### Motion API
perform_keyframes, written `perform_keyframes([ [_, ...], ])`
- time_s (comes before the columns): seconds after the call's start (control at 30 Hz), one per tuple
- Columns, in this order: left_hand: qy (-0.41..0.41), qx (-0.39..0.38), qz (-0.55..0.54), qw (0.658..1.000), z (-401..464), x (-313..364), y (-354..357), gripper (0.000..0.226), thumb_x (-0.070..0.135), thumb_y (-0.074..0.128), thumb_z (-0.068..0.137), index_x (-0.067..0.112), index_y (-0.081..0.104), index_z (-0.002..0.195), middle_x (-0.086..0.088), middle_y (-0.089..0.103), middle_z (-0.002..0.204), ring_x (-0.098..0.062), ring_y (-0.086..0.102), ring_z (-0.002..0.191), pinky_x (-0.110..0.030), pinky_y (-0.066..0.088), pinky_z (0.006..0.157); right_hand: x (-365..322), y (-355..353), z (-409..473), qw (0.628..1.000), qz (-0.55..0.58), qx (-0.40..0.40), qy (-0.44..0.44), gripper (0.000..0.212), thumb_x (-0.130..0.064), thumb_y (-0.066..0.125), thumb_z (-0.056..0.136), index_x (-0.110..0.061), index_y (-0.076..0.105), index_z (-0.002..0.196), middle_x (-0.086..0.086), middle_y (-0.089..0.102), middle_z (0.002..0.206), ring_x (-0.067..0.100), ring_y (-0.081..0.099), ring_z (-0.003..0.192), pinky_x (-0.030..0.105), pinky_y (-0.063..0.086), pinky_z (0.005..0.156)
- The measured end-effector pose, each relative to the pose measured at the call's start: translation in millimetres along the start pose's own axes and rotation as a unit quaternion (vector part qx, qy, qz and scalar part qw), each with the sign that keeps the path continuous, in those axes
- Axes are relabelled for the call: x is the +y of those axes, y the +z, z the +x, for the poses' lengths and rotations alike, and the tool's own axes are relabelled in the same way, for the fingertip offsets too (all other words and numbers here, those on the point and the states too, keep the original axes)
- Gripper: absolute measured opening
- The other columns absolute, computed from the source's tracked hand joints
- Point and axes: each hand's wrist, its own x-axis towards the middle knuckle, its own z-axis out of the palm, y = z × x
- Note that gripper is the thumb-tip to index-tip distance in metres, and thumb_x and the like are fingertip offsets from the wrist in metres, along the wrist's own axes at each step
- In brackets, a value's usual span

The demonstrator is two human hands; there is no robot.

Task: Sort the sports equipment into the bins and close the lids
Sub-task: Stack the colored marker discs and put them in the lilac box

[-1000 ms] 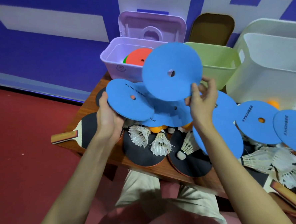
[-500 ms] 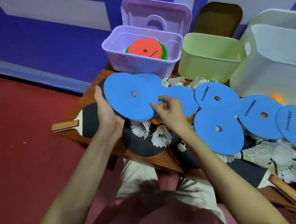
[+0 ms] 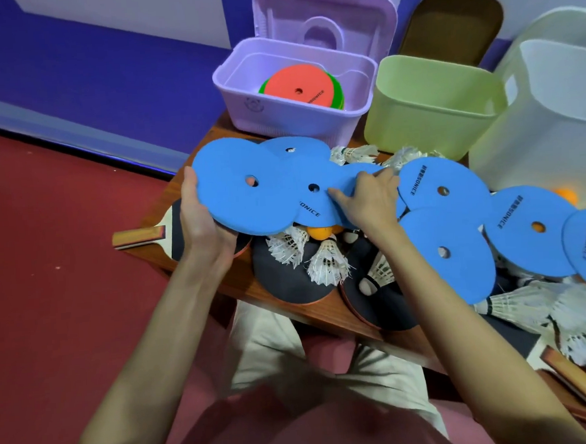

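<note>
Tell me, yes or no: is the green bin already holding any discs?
No. The green bin shows only bare walls, while the purple bin holds the red disc.

Sports hall: red court floor (image 3: 54, 270).

Both hands (image 3: 202, 224) (image 3: 369, 200) reach forward, fingers curled, gripping.

blue discs (image 3: 242, 204) with black lettering lie over a brown wooden desk (image 3: 283, 304). an orange-red disc (image 3: 297, 84) sits on a green one (image 3: 263, 86) in the lilac bin (image 3: 278, 119). beside it a pale green bin (image 3: 429, 110), then a white bin (image 3: 546, 130). shuttlecocks (image 3: 325, 261) are white, balls (image 3: 319, 233) orange, paddles (image 3: 288, 284) black with red edges. the floor (image 3: 47, 271) is dark red, the wall (image 3: 104, 79) blue and white.
</note>
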Motion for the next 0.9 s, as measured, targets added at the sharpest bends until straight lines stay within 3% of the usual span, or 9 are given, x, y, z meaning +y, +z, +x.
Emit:
perform_keyframes([
  [0.17, 0.002, -0.006, 0.005, 1.0, 0, 2, -3, 0.052, 0.044, 0.023, 0.104, 0.012, 0.058, 0.126, -0.008, 0.067, 0.121, -0.022, 0.065, 0.109, -0.039, 0.055, 0.089, 2, 2, 8, 0.996, 0.087, 0.018, -0.012, 0.045, -0.031, 0.068, 0.085, -0.001, 0.047, 0.11, 0.017, 0.044, 0.117, 0.033, 0.04, 0.111, 0.04, 0.037, 0.092],
  [0.3, 0.015, 0.001, 0.008, 1.0, 1, 3, -5, 0.052, 0.044, 0.025, 0.103, 0.012, 0.056, 0.13, -0.007, 0.066, 0.122, -0.021, 0.066, 0.108, -0.035, 0.056, 0.083, 10, -8, 13, 0.97, 0.228, 0.009, -0.082, 0.018, -0.007, 0.047, 0.095, -0.009, 0.03, 0.101, 0.005, 0.046, 0.075, 0.021, 0.044, 0.064, 0.039, 0.034, 0.061],
  [0.37, 0.027, 0.01, 0.01, 1.0, 2, 5, -7, 0.052, 0.045, 0.026, 0.102, 0.012, 0.055, 0.131, -0.005, 0.067, 0.121, -0.019, 0.066, 0.106, -0.032, 0.057, 0.078, 12, -14, 13, 0.958, 0.261, 0.028, -0.115, 0.014, -0.007, 0.043, 0.097, -0.009, 0.035, 0.109, 0.013, 0.058, 0.084, 0.027, 0.052, 0.071, 0.042, 0.041, 0.064],
  [0.47, 0.042, 0.018, 0.019, 0.999, 6, 8, -11, 0.051, 0.046, 0.028, 0.102, 0.013, 0.055, 0.131, -0.003, 0.068, 0.119, -0.018, 0.067, 0.106, -0.033, 0.056, 0.079, 9, -20, 9, 0.927, 0.314, 0.158, -0.131, 0.029, -0.002, 0.041, 0.096, 0.002, 0.047, 0.124, 0.001, 0.055, 0.106, 0.017, 0.05, 0.089, 0.021, 0.035, 0.073],
  [0.53, 0.04, 0.024, 0.013, 0.999, 8, 9, -12, 0.05, 0.046, 0.03, 0.102, 0.013, 0.055, 0.131, -0.004, 0.068, 0.118, -0.018, 0.067, 0.105, -0.035, 0.056, 0.081, 4, -22, 10, 0.894, 0.38, 0.211, -0.103, 0.031, -0.002, 0.039, 0.095, 0.002, 0.049, 0.124, 0.002, 0.055, 0.107, 0.013, 0.05, 0.09, 0.019, 0.035, 0.074],
  [0.7, 0.003, 0.015, -0.015, 1.0, 13, 6, -6, 0.05, 0.044, 0.029, 0.102, 0.011, 0.055, 0.13, -0.008, 0.068, 0.119, -0.022, 0.066, 0.106, -0.037, 0.055, 0.087, -29, -14, 5, 0.83, 0.545, 0.08, -0.087, 0.024, -0.009, 0.041, 0.093, -0.022, 0.052, 0.11, 0.013, 0.059, 0.098, 0.015, 0.055, 0.074, 0.019, 0.045, 0.054],
  [0.77, 0.001, 0.016, -0.023, 1.0, 15, 3, -2, 0.048, 0.04, 0.028, 0.104, 0.011, 0.056, 0.129, -0.007, 0.067, 0.119, -0.02, 0.065, 0.108, -0.035, 0.055, 0.088, -44, -6, -3, 0.836, 0.537, 0.03, -0.107, 0.023, -0.006, 0.042, 0.095, -0.012, 0.051, 0.116, 0.006, 0.058, 0.086, 0.009, 0.055, 0.062, 0.014, 0.041, 0.044],
  [0.83, -0.001, 0.015, -0.031, 0.999, 16, 1, 0, 0.051, 0.039, 0.024, 0.104, 0.009, 0.056, 0.13, -0.01, 0.065, 0.123, -0.023, 0.063, 0.113, -0.039, 0.052, 0.095, -56, 3, -10, 0.856, 0.506, -0.029, -0.106, 0.026, -0.005, 0.044, 0.097, -0.002, 0.049, 0.122, 0.008, 0.061, 0.08, 0.015, 0.056, 0.049, 0.022, 0.046, 0.039],
  [0.9, -0.009, 0.023, -0.035, 0.999, 17, 0, 1, 0.055, 0.041, 0.022, 0.104, 0.007, 0.057, 0.129, -0.012, 0.065, 0.123, -0.027, 0.063, 0.111, -0.042, 0.053, 0.094, -59, 12, -13, 0.887, 0.444, -0.06, -0.112, 0.031, -0.006, 0.047, 0.097, 0.002, 0.049, 0.126, 0.018, 0.067, 0.092, 0.031, 0.064, 0.063, 0.035, 0.056, 0.055],
])
